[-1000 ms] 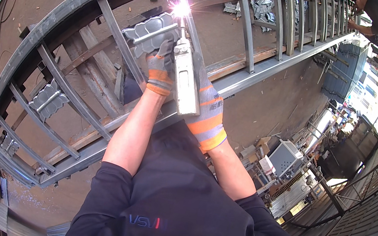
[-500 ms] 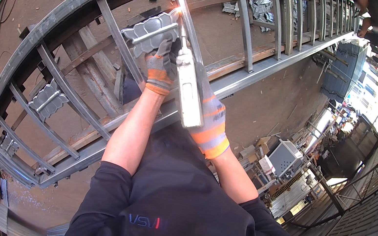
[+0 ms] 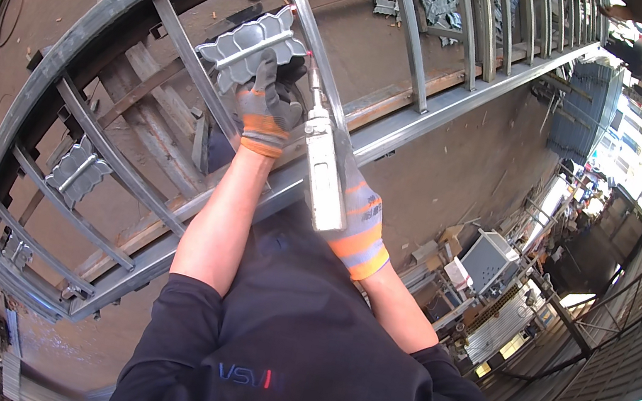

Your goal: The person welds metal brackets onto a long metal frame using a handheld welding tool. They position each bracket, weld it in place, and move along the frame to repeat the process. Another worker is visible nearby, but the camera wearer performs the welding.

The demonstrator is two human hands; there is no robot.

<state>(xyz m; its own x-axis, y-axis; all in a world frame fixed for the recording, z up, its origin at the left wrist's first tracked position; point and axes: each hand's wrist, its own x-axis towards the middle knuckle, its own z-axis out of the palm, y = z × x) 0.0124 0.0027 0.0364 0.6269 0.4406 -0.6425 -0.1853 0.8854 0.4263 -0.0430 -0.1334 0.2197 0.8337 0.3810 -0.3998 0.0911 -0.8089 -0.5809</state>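
My left hand (image 3: 268, 108), in a grey and orange work glove, grips the lower edge of an ornamental metal plate (image 3: 248, 48) with scalloped edges and a rod across its middle. This plate sits between two upright bars of a curved metal frame (image 3: 105, 24). In my gloved right hand (image 3: 363, 224) is a white welding gun (image 3: 323, 171), its handle mostly hidden. The gun's nozzle points at the gap between the plate's right end and the adjoining bar (image 3: 308, 18), where a small red spot shows.
A similar plate (image 3: 79, 171) sits between bars on the left, and a smaller-looking one (image 3: 18, 249) beyond it. Loose metal pieces (image 3: 443, 10) lie past the frame. Cables (image 3: 15, 9) run over the floor at upper left. A metal box (image 3: 488, 260) stands among clutter at right.
The bright glow at the plate's upper right corner is gone. The gun's nozzle has shifted down along the bar, and a small red spot shows near its tip. My left hand stays on the plate.
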